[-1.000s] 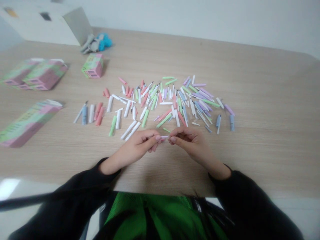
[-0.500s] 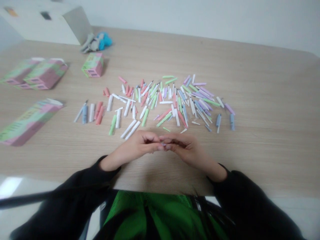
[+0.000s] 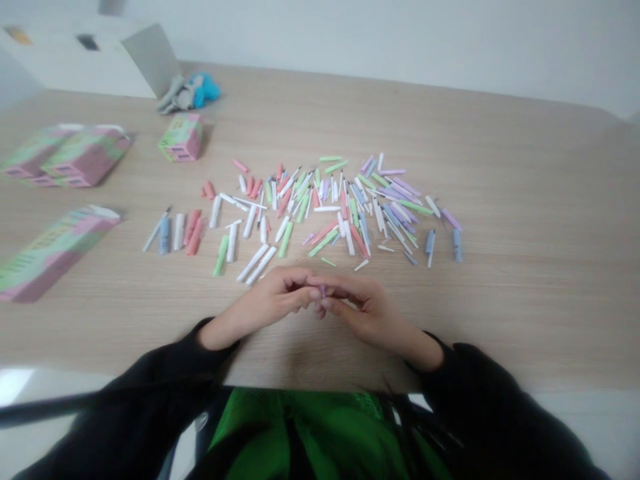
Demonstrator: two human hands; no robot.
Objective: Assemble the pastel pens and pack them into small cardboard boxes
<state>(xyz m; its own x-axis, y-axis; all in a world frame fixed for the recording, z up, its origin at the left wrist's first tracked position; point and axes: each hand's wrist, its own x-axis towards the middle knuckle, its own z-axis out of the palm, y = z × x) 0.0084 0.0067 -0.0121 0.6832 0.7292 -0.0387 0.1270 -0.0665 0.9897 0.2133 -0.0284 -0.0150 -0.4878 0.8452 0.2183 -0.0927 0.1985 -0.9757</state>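
My left hand and my right hand meet above the front of the table. Between their thumbs and fingers is a small purple piece, mostly covered by the fingertips, so its exact kind does not show. Both hands are closed on it. Just beyond them lies a wide scatter of pen parts, among them white barrels, green barrels, purple pieces and blue pieces. Several thin dark-tipped sticks are mixed in.
Pink and green boxes lie at the left, with a longer box in front and another box further back. Grey and blue cloth gloves rest near a white carton. The table's front edge runs just below my wrists.
The fingers have shifted around the small purple piece, and a bit more of it shows. The whole view has moved slightly; the parts on the table look unmoved.
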